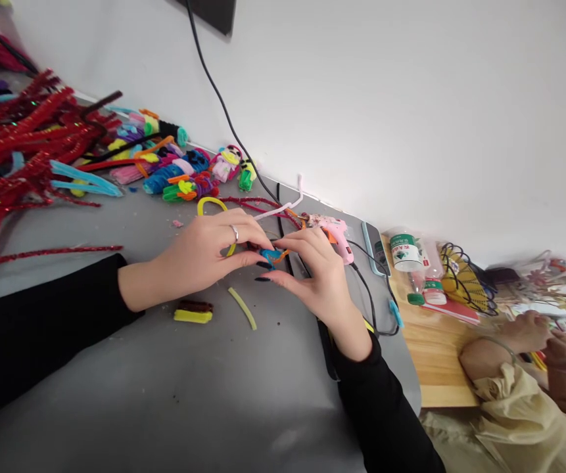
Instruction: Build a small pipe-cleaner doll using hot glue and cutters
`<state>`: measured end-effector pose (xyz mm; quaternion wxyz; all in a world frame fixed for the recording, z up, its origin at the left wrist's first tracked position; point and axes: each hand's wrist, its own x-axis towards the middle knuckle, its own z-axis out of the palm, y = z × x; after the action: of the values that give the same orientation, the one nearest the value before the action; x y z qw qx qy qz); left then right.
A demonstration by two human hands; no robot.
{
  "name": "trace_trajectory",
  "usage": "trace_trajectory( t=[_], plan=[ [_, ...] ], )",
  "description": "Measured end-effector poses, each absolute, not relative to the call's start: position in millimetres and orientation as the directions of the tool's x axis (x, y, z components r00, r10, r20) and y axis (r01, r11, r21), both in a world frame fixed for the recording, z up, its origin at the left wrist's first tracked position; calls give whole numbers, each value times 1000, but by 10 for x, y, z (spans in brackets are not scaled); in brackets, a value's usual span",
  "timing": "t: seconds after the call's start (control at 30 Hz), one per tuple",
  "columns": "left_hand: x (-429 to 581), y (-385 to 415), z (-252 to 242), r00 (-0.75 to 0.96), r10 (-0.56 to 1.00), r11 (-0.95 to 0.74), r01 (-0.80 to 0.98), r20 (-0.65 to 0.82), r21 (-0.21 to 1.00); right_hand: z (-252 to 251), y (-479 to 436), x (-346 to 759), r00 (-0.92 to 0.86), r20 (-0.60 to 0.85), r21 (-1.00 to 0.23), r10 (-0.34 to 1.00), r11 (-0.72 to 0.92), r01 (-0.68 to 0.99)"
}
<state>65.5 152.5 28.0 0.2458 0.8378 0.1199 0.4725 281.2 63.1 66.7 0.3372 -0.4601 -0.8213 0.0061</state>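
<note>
Between my two hands is a small blue piece with an orange strand, apparently pipe cleaner (271, 255). My left hand (208, 249), with a ring on one finger, pinches it from the left. The fingertips of my right hand (315, 269) close on its orange strand from the right; the fingers partly hide it. A yellow pipe cleaner loop (210, 202) shows behind my left hand. Below the hands lie a pale yellow-green strip (242, 309) and a small yellow and dark brown bundle (192, 312). Behind my right hand rests a pink glue gun (336, 236).
Red tinsel pipe cleaners (21, 151) pile up at the left, beside several finished colourful figures (179, 171). A black cable (218, 92) runs down the wall. A phone (376, 248) and bottles (405, 249) are at the right, near another person's arm (490, 361).
</note>
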Motion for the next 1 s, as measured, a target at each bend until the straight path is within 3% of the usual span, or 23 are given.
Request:
trace_trajectory(
  t=[0.5,0.83,1.0],
  plan=[
    [673,1479,322,556,406,-863,-29,725,505,614,618,2815,-409,534,-171,740,568,805],
    [720,1429,285,524,367,-917,66,769,393,586,636,2795,-428,572,-62,699,558,828],
    [722,1417,284,497,378,-919,97,781,383,584,636,2769,-396,582,-69,710,528,846]
  ],
)
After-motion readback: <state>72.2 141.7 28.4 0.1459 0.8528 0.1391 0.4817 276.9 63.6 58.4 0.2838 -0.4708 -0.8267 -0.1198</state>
